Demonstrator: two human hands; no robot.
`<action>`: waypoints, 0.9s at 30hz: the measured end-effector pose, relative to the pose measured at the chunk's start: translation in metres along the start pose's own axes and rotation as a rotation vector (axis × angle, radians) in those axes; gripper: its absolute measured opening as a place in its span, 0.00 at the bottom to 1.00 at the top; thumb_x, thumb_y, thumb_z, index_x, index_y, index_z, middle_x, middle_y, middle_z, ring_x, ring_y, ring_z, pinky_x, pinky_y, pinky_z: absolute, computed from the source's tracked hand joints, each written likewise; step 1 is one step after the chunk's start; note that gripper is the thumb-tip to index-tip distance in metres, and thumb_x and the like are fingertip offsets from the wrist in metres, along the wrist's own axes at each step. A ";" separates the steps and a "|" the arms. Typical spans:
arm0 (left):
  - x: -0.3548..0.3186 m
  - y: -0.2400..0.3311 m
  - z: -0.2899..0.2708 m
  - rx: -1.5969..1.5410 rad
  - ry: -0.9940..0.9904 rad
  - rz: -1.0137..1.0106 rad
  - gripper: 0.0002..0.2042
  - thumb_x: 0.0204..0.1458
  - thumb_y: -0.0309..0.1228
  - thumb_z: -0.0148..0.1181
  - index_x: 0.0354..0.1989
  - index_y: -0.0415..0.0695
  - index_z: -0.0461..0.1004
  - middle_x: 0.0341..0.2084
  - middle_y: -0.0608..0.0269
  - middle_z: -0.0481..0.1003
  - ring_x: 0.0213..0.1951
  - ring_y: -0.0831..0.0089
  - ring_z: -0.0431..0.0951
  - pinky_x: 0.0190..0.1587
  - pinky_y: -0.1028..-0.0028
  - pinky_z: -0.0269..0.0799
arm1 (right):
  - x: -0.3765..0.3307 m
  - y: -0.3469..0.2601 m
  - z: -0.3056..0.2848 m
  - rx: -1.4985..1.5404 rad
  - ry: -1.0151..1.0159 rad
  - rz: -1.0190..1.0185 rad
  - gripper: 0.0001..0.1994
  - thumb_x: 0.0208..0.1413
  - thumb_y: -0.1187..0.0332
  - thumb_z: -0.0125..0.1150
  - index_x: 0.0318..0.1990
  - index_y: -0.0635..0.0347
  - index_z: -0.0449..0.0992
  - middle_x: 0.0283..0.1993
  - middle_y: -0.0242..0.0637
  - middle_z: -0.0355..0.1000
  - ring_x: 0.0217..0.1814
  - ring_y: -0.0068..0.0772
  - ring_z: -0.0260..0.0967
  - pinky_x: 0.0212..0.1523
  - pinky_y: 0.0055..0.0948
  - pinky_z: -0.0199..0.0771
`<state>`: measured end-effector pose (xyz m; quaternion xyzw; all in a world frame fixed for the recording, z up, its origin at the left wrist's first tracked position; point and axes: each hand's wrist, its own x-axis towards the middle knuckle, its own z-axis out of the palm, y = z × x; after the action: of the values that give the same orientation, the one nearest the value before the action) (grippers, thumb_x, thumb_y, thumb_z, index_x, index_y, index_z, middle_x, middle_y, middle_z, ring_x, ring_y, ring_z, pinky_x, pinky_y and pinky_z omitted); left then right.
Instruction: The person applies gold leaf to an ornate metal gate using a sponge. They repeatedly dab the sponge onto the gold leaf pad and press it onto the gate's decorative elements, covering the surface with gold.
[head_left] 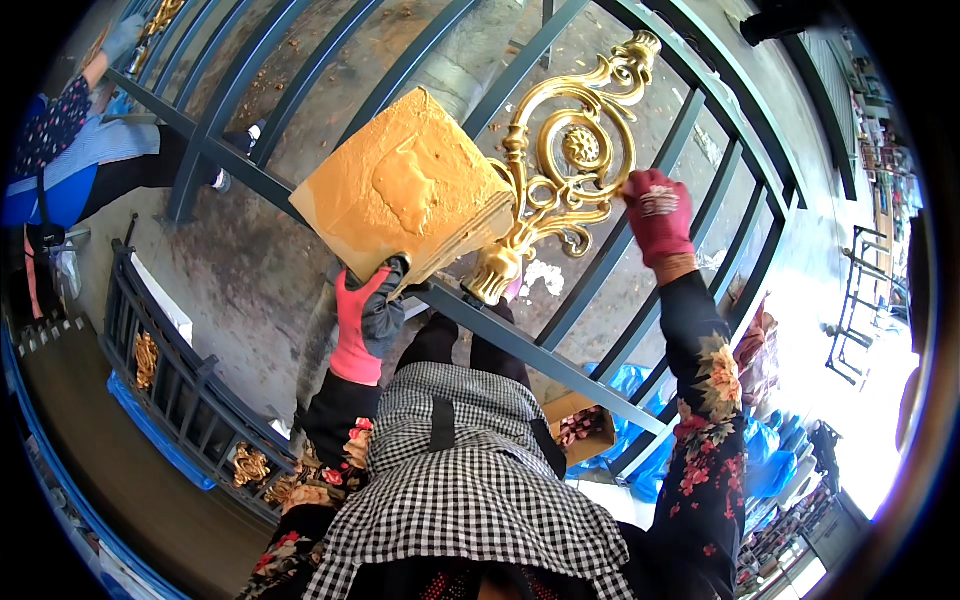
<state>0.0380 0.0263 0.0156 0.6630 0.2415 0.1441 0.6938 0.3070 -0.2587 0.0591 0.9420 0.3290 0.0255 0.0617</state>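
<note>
My left hand (370, 312), in a pink and grey glove, grips the near corner of a square, layered slab (395, 190), its top smeared with thick golden-yellow paste. The slab is tilted over the railing's lower bar. Right of it, a gold scroll ornament (582, 147) with a round rosette sits among the bars of a dark blue-grey metal railing (590, 300). My right hand (660, 212), in a dark red glove, is closed at the ornament's right edge. Whatever its fingers hold is hidden.
Another person (75, 150) works at the railing's far left end. A second dark railing panel (185, 390) with gold ornaments stands at lower left. Beneath the bars near me are a cardboard box (580, 425) of small dark pieces and blue plastic sheeting (650, 480).
</note>
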 end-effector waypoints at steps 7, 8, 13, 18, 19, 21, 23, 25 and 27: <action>-0.002 -0.001 0.002 0.149 0.016 0.040 0.12 0.55 0.24 0.52 0.47 0.37 0.68 0.36 0.60 0.74 0.36 0.65 0.78 0.35 0.62 0.80 | -0.003 -0.023 0.003 0.118 0.037 -0.079 0.09 0.46 0.61 0.63 0.32 0.51 0.71 0.30 0.35 0.71 0.33 0.42 0.71 0.34 0.39 0.67; -0.002 -0.001 0.002 0.116 0.028 0.031 0.12 0.55 0.24 0.52 0.48 0.37 0.68 0.36 0.60 0.74 0.36 0.66 0.78 0.35 0.62 0.80 | 0.000 -0.018 0.003 0.127 0.070 -0.042 0.09 0.46 0.61 0.63 0.32 0.51 0.71 0.30 0.35 0.71 0.33 0.41 0.71 0.34 0.38 0.67; -0.002 -0.004 0.004 -0.031 0.034 -0.036 0.12 0.54 0.23 0.51 0.47 0.37 0.68 0.36 0.59 0.74 0.36 0.66 0.78 0.35 0.61 0.80 | 0.004 -0.049 -0.011 0.217 0.111 -0.202 0.10 0.44 0.63 0.65 0.32 0.52 0.71 0.30 0.35 0.71 0.36 0.40 0.71 0.35 0.37 0.67; -0.005 -0.008 0.003 -0.104 0.064 -0.048 0.10 0.55 0.22 0.50 0.45 0.35 0.69 0.35 0.58 0.75 0.34 0.66 0.79 0.35 0.63 0.80 | 0.019 -0.039 -0.002 0.221 0.206 -0.074 0.08 0.45 0.64 0.63 0.30 0.52 0.71 0.30 0.35 0.72 0.31 0.42 0.71 0.34 0.39 0.68; -0.006 -0.009 0.003 -0.088 0.065 -0.047 0.10 0.55 0.22 0.50 0.45 0.35 0.69 0.36 0.58 0.75 0.34 0.66 0.79 0.34 0.64 0.80 | 0.015 -0.048 -0.007 0.294 0.229 -0.176 0.07 0.46 0.64 0.61 0.30 0.52 0.71 0.29 0.35 0.71 0.30 0.42 0.70 0.34 0.38 0.68; -0.004 -0.006 0.005 -0.230 0.070 -0.135 0.10 0.55 0.22 0.50 0.45 0.34 0.69 0.36 0.57 0.75 0.34 0.66 0.79 0.34 0.65 0.80 | 0.005 -0.061 0.004 0.161 0.238 -0.310 0.06 0.46 0.65 0.60 0.30 0.52 0.71 0.28 0.35 0.70 0.30 0.42 0.70 0.34 0.39 0.68; -0.003 -0.001 0.004 -0.367 0.067 -0.200 0.10 0.55 0.22 0.50 0.44 0.34 0.69 0.36 0.57 0.75 0.34 0.66 0.79 0.34 0.66 0.80 | 0.014 -0.054 0.005 0.147 0.078 -0.207 0.08 0.46 0.63 0.62 0.32 0.52 0.70 0.27 0.33 0.69 0.31 0.40 0.70 0.34 0.39 0.67; -0.002 0.003 0.005 -0.343 0.039 -0.164 0.10 0.55 0.21 0.50 0.44 0.33 0.69 0.36 0.57 0.75 0.34 0.65 0.79 0.35 0.66 0.80 | 0.018 -0.042 0.005 0.216 0.260 -0.142 0.08 0.46 0.63 0.62 0.31 0.51 0.70 0.27 0.33 0.69 0.31 0.40 0.70 0.34 0.38 0.66; -0.001 0.013 0.006 -0.366 0.045 -0.205 0.09 0.54 0.22 0.54 0.43 0.33 0.72 0.38 0.58 0.76 0.37 0.71 0.78 0.40 0.72 0.76 | 0.002 -0.047 0.001 0.200 0.254 -0.155 0.10 0.46 0.62 0.63 0.32 0.50 0.70 0.30 0.34 0.70 0.32 0.39 0.70 0.35 0.38 0.66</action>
<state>0.0421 0.0221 0.0289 0.4946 0.2929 0.1289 0.8081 0.2796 -0.2208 0.0521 0.9044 0.4068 0.1066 -0.0725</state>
